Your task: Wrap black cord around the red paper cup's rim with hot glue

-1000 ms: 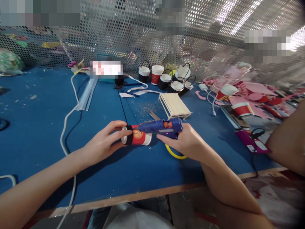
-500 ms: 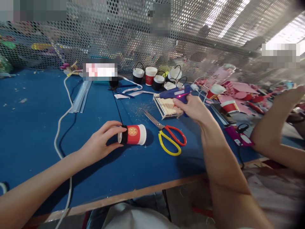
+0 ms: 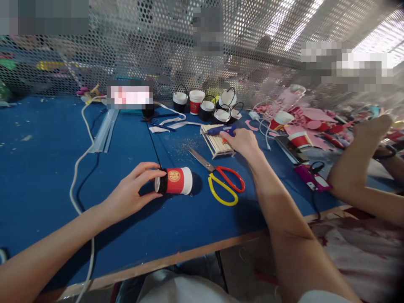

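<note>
The left grip, a bare hand, is closing thumb and fingers around the narrow end of a red-and-white paper cup, over a black band. The cup is lying on its side on the worktop, immediately right of this grip; its long axis is running left to right, the broad white end pointing away from the palm. A black strip is leading from the band beyond the left grip's fingertips, toward the far side.

The right grip is holding a blue glue gun by its handle, the nozzle pointing left, above a small rack of pale sticks; whether the gun's weight is resting on the rack, one cannot tell. From this grip the cup is lying nearer the wearer and to the left, well apart, so the left hand is clearly the closer one. Scissors are lying between the two, right of the cup and near-left of the right grip, their blades pointing away from the wearer.

Bare surface is extending on the near side of the left grip as far as the front edge; a white cord is crossing to its left, passing beneath the forearm.
</note>
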A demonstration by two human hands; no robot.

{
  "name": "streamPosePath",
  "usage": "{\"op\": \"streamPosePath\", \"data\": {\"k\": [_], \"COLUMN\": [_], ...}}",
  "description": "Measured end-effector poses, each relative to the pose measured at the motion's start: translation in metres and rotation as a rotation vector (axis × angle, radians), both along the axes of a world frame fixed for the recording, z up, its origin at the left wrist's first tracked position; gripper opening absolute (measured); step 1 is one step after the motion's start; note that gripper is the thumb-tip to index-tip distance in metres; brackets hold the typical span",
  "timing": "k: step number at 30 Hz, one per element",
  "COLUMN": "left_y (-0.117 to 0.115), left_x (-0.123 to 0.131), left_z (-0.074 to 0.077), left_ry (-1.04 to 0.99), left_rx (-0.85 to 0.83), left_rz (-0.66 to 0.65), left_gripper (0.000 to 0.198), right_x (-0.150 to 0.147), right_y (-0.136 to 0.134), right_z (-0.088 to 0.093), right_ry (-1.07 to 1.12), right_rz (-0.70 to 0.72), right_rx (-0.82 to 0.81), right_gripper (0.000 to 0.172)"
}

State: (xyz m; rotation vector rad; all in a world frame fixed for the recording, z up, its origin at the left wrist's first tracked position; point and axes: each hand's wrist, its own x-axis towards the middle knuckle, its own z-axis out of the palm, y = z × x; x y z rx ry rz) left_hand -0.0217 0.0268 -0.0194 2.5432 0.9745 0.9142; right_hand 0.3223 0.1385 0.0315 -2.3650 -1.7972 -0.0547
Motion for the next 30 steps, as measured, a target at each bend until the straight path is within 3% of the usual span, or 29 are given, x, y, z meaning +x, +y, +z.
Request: {"op": "streamPosePath", "data": {"k": [4, 7, 9, 11, 13, 15, 20, 26, 30], "left_y": [-0.001, -0.001, -0.001, -0.001, -0.001, -0.002, -0.003, -0.001, -0.002], "left_x": [0.000, 0.001, 0.002, 0.002, 0.003, 0.003, 0.004, 0.003, 0.005], "left_z": [0.002, 0.003, 0.003, 0.004, 0.004, 0.005, 0.005, -0.001, 0.000], "left_ry": [0.022, 0.027, 0.032, 0.040, 0.048, 0.056, 0.045, -0.181, -0.216], "left_rx": [0.042, 0.061, 0.070, 0.085, 0.103, 0.120, 0.112, -0.223, -0.350], "left_rz": [-0.004, -0.024, -0.030, -0.030, -0.029, -0.032, -0.039, -0.010, 0.010], "left_gripper": [0.037, 0.037, 0.036, 0.035, 0.035, 0.035, 0.034, 0.056, 0.051], "right_x": [-0.018, -0.050, -0.079, -0.108, -0.134, -0.151, -0.158, -0.140, -0.136], "right_y": [-0.014, -0.034, -0.046, -0.053, -0.054, -0.052, -0.049, -0.048, -0.046], "right_z": [0.014, 0.026, 0.029, 0.026, 0.019, 0.012, 0.007, 0.006, 0.003], "right_ry": [-0.101, 0.072, 0.336, 0.531, 0.646, 0.702, 0.943, 1.162, 1.146], "right_rz": [0.014, 0.261, 0.541, 0.761, 0.889, 0.965, 0.930, 0.818, 0.806], "right_rx": [0.125, 0.219, 0.088, -0.160, -0.365, -0.404, -0.264, -0.169, -0.127], "right_gripper": [0.052, 0.040, 0.047, 0.053, 0.055, 0.046, 0.021, 0.025, 0.028]}}
